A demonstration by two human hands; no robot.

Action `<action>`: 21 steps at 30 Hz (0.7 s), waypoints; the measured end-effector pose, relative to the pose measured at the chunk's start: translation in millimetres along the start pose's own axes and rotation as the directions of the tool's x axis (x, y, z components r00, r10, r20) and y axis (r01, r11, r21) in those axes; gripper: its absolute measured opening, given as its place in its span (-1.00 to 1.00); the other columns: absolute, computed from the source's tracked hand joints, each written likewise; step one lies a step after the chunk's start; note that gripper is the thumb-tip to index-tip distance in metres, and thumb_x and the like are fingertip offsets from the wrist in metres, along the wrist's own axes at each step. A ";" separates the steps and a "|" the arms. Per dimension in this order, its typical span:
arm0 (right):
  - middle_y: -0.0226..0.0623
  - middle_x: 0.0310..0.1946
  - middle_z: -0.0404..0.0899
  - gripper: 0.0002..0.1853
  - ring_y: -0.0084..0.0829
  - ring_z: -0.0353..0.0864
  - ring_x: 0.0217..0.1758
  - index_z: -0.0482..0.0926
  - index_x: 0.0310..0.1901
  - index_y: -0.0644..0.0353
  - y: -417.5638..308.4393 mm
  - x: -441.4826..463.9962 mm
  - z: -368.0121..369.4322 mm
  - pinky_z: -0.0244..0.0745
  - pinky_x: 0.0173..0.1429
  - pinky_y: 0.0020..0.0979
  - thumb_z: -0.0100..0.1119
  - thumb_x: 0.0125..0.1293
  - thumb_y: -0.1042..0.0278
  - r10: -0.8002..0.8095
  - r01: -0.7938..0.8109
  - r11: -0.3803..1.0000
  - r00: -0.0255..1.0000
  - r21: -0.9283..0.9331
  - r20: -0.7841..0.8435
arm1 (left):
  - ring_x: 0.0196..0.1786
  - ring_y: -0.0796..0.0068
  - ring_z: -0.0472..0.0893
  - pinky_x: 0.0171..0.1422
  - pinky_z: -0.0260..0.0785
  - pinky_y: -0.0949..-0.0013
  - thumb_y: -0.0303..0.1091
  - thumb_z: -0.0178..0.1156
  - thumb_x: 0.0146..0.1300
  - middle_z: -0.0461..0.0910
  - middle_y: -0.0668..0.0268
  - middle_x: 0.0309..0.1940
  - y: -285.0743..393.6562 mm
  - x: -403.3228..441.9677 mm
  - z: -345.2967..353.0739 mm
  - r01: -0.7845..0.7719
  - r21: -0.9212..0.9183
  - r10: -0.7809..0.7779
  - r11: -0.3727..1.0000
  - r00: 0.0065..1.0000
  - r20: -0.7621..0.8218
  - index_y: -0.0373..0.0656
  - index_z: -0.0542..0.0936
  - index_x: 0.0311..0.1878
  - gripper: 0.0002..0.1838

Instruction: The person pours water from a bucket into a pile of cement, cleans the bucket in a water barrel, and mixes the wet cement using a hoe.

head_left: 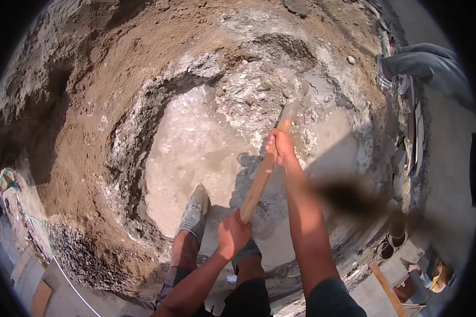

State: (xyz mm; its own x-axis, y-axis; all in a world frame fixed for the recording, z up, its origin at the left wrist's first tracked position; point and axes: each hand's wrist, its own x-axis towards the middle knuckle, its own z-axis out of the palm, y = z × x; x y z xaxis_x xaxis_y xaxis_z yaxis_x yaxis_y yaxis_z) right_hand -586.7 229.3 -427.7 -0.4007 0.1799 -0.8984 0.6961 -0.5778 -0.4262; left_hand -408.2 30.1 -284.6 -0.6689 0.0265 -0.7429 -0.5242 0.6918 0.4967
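Observation:
A long wooden tool handle (260,182) slants up and away from me across a pit of wet grey mix (188,158). My left hand (234,232) is wrapped round its near end. Farther along the shaft, my right hand (281,145) also grips it, fingers closed. The far end, coated in grey mud, meets a lumpy, whitish heap (254,98); the tool's head is hidden there, so its kind cannot be told. One mud-covered boot (195,206) of mine stands in the mix, and the other (246,248) is partly behind my left hand.
A crusted rim (127,142) and a bank of brown sandy soil (84,137) surround the pit. Another person's leg (428,66) is at the upper right. Boards (387,289) and a pair of shoes (392,243) lie lower right; a thin hose (71,285) runs lower left.

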 end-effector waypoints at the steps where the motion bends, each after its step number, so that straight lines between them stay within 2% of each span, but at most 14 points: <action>1: -0.40 -0.64 0.36 -0.89 -0.46 0.40 -0.65 0.42 -0.44 0.19 17.1 -8.9 -9.7 0.40 -0.58 -0.34 0.07 0.24 0.47 0.028 -0.028 0.999 1.000 0.038 0.008 | -0.27 -0.25 0.63 -0.18 0.49 -0.12 -0.29 0.25 0.05 0.63 -0.08 -0.45 -12.9 -14.2 8.1 0.000 0.023 0.000 1.000 1.000 -0.012 -0.16 0.57 -0.20 -0.75; 3: -0.43 -0.62 0.37 -0.91 -0.49 0.41 -0.62 0.42 -0.39 0.19 53.5 -33.7 -31.2 0.41 -0.55 -0.37 0.09 0.26 0.45 -0.017 0.010 0.997 0.996 0.080 0.085 | -0.27 -0.25 0.63 -0.19 0.49 -0.13 -0.28 0.27 0.05 0.64 -0.09 -0.45 -34.6 -48.1 22.3 0.079 -0.019 -0.079 0.997 0.997 0.018 -0.16 0.57 -0.19 -0.74; 5: -0.43 -0.61 0.37 -0.91 -0.52 0.42 -0.61 0.41 -0.36 0.18 79.2 -66.9 -43.4 0.40 -0.54 -0.42 0.10 0.28 0.43 0.032 -0.033 0.998 0.999 -0.057 -0.020 | -0.28 -0.24 0.64 -0.19 0.49 -0.14 -0.25 0.28 0.05 0.64 -0.08 -0.45 -56.5 -74.1 39.9 0.140 -0.024 -0.138 0.990 0.989 0.050 -0.15 0.57 -0.18 -0.73; 7: -0.49 -0.65 0.29 -0.85 -0.52 0.31 -0.64 0.37 -0.43 0.08 112.3 -95.8 -54.5 0.33 -0.54 -0.37 0.10 0.28 0.39 0.061 -0.061 0.998 0.998 0.007 -0.012 | -0.28 -0.22 0.64 -0.19 0.50 -0.13 -0.23 0.30 0.06 0.64 -0.07 -0.45 -86.4 -107.2 62.5 0.207 0.024 -0.208 0.978 0.972 0.104 -0.14 0.58 -0.17 -0.71; 9: -0.48 -0.63 0.30 -0.86 -0.54 0.32 -0.63 0.38 -0.39 0.08 117.2 -140.1 -52.7 0.33 -0.51 -0.40 0.11 0.29 0.40 0.018 -0.036 0.990 0.991 -0.133 -0.134 | -0.29 -0.21 0.64 -0.19 0.50 -0.14 -0.21 0.31 0.06 0.64 -0.07 -0.45 -110.4 -145.9 77.8 0.153 -0.071 -0.142 0.986 0.978 0.151 -0.12 0.59 -0.14 -0.69; 12: -0.39 -0.63 0.35 -0.92 -0.52 0.36 -0.67 0.37 -0.32 0.20 100.8 -187.8 -52.6 0.37 -0.57 -0.42 0.06 0.24 0.57 -0.099 0.099 0.995 0.981 -0.004 -0.165 | -0.30 -0.20 0.64 -0.20 0.50 -0.14 -0.21 0.32 0.05 0.64 -0.06 -0.45 -113.7 -143.9 68.0 0.066 -0.146 -0.038 0.987 0.983 0.182 -0.09 0.60 -0.10 -0.66; 15: -0.36 -0.61 0.34 -0.92 -0.50 0.35 -0.66 0.35 -0.31 0.22 39.0 -189.7 -28.3 0.37 -0.55 -0.40 0.03 0.24 0.60 -0.256 0.260 0.965 0.951 0.003 -0.173 | -0.31 -0.19 0.64 -0.23 0.50 -0.11 -0.23 0.34 0.04 0.64 -0.02 -0.46 -94.4 -90.1 46.0 -0.078 -0.144 0.104 0.987 0.977 0.187 -0.06 0.60 -0.10 -0.67; 17: -0.35 -0.58 0.34 -0.92 -0.49 0.35 -0.63 0.35 -0.31 0.23 -16.2 -161.4 7.9 0.38 -0.52 -0.38 0.02 0.24 0.61 -0.363 0.373 0.928 0.909 0.014 -0.204 | -0.31 -0.16 0.64 -0.25 0.48 -0.09 -0.24 0.34 0.05 0.64 0.03 -0.47 -46.3 -22.6 4.8 -0.180 -0.205 0.198 0.962 0.978 0.072 -0.04 0.59 -0.13 -0.70; 18: -0.35 -0.56 0.34 -0.91 -0.50 0.35 -0.60 0.34 -0.32 0.23 -52.5 -150.3 40.3 0.39 -0.50 -0.38 0.04 0.25 0.59 -0.407 0.416 0.909 0.894 0.015 -0.187 | -0.28 -0.14 0.64 -0.23 0.47 -0.08 -0.24 0.33 0.07 0.65 0.03 -0.44 -33.5 13.2 -6.2 -0.191 -0.160 0.204 0.969 0.976 0.070 -0.06 0.58 -0.17 -0.74; 21: -0.38 -0.58 0.36 -0.92 -0.54 0.34 -0.62 0.39 -0.39 0.24 -110.2 -68.8 97.5 0.39 -0.53 -0.43 0.05 0.24 0.53 -0.529 0.525 0.849 0.842 -0.065 -0.108 | -0.21 -0.16 0.64 -0.16 0.46 -0.09 -0.25 0.31 0.08 0.65 -0.01 -0.38 13.8 99.0 -60.0 -0.143 -0.218 0.160 0.966 0.985 0.063 -0.10 0.57 -0.20 -0.75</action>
State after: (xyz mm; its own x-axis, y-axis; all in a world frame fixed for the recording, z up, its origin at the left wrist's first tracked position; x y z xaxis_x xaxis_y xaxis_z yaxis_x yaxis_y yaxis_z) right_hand -693.9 203.0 -308.6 -0.6410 0.5431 -0.5424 0.4190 -0.3445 -0.8401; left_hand -513.3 -1.0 -324.4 -0.7095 0.1822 -0.6808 -0.5254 0.5072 0.6832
